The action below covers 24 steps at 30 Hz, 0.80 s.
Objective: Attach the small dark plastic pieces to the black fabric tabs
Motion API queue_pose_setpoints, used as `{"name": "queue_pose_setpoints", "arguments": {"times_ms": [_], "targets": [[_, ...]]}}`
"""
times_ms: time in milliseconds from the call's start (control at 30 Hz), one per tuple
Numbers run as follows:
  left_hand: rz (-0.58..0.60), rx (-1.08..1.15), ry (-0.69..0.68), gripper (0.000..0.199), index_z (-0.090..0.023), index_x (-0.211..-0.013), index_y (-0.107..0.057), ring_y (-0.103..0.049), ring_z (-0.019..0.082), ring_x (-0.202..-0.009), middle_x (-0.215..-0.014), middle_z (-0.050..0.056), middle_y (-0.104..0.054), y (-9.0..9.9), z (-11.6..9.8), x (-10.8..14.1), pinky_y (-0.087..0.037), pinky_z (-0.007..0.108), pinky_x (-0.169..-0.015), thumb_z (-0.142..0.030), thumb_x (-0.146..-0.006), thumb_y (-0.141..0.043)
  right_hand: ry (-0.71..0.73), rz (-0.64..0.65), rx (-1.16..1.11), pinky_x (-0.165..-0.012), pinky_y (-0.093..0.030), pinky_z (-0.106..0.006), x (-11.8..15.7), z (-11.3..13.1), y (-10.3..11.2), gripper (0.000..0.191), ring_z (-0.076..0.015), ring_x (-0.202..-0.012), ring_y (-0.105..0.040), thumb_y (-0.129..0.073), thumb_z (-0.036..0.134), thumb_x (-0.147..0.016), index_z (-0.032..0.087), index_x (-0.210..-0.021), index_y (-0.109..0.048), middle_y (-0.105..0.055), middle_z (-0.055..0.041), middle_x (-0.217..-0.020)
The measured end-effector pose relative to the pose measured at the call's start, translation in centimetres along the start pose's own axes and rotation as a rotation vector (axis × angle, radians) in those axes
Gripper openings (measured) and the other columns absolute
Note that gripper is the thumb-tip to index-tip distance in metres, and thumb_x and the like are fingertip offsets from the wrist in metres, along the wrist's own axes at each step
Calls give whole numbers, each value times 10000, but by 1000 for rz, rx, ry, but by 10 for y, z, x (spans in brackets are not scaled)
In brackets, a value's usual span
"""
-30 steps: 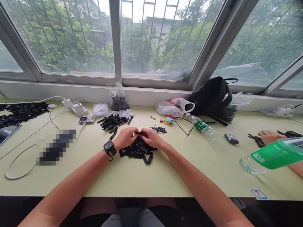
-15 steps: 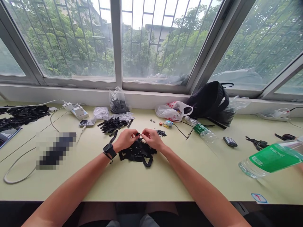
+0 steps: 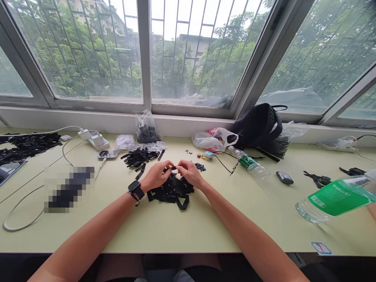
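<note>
Between my two hands a short black strip [image 3: 169, 169] is stretched, just above a heap of black strips [image 3: 170, 190] that carry small metal dots. My left hand [image 3: 157, 174], with a black watch on its wrist, pinches the strip's left part. The fingertips of my right hand [image 3: 189, 172] are closed on its right end. Small dark metal parts [image 3: 200, 167] lie in a little pile beyond my right hand. Another pile of black strips [image 3: 139, 156] lies beyond my left hand, in front of a clear bag [image 3: 147, 131].
To the right are a lying bottle [image 3: 252, 164], a white plastic bag [image 3: 214, 139], a black bag [image 3: 255, 125] and a large green-labelled bottle [image 3: 335, 199]. Leftward are a power strip [image 3: 98, 141], cables, a phone-like device [image 3: 107, 154] and more black strips [image 3: 32, 145].
The black strip between my fingers shows longer and flatter now, where before only a small part was visible. My hands have stayed in nearly the same place; the view has shifted slightly.
</note>
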<state>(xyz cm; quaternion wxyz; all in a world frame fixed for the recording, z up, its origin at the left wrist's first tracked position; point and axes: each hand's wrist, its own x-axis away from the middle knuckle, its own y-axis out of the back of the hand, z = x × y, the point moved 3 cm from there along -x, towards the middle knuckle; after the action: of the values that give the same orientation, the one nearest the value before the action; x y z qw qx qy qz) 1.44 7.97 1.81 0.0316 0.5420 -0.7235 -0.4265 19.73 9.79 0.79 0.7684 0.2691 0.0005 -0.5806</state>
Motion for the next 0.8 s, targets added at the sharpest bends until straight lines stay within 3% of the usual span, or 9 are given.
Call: {"name": "queue_pose_setpoints", "arguments": {"times_ms": [333,533,800], "targets": [[-57,8,-15,177,-237,-1079,-629,-548,129,-669,-904,-2,-692,5,-5,0,-385,237,-599,-236,-958,-500,-17,-15,-44,-594,-432,-261,-1,-3,0,216,-130,-570,-529,-575,370,-871,195,-746,-578,-590,16,-657],[-54,30,-49,200,-209,-990,-684,-609,154,-795,-930,26,-716,3,-2,-2,-414,243,-650,-193,-944,-491,10,-12,48,-579,-382,-253,0,-3,-1,247,-131,-603,-496,-583,388,-876,188,-732,-570,-553,18,-656],[-58,-7,-30,147,-206,-980,-707,-599,143,-714,-896,17,-726,0,4,-2,-452,258,-675,-236,-862,-623,60,12,165,-579,-333,-246,2,-5,-6,219,-119,-600,-424,-587,344,-858,188,-711,-546,-513,33,-638]]}}
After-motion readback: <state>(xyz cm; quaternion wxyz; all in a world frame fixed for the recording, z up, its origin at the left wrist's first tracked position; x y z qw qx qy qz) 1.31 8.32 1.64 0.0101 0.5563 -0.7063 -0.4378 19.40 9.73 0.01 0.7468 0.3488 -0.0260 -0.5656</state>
